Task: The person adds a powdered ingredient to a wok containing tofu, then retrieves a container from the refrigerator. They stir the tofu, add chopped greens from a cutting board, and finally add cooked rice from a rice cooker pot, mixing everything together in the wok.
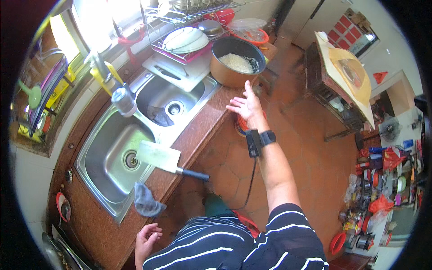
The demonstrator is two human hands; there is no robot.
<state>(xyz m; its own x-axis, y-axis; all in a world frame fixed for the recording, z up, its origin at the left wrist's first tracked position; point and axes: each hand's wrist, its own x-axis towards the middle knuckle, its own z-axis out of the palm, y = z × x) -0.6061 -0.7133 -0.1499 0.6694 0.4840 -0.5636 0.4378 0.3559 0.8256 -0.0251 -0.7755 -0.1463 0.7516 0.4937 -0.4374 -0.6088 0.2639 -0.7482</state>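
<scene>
My right hand reaches forward, palm up and fingers spread, holding nothing. Just beyond its fingertips a pot, copper-coloured outside and dark inside, stands on the counter's far end with white rice grains in it. My left hand hangs by the counter's front edge, fingers loosely curled and thumb apart, with nothing visible in it. Nearest to it is a grey-blue cloth draped at the counter edge. A cleaver rests across the sink rim, its dark handle sticking out past the counter.
A large sink basin and a smaller one share a faucet. A white cutting board overlaps the small basin. Behind it a dish rack holds white bowls. A wooden table stands across the tiled floor.
</scene>
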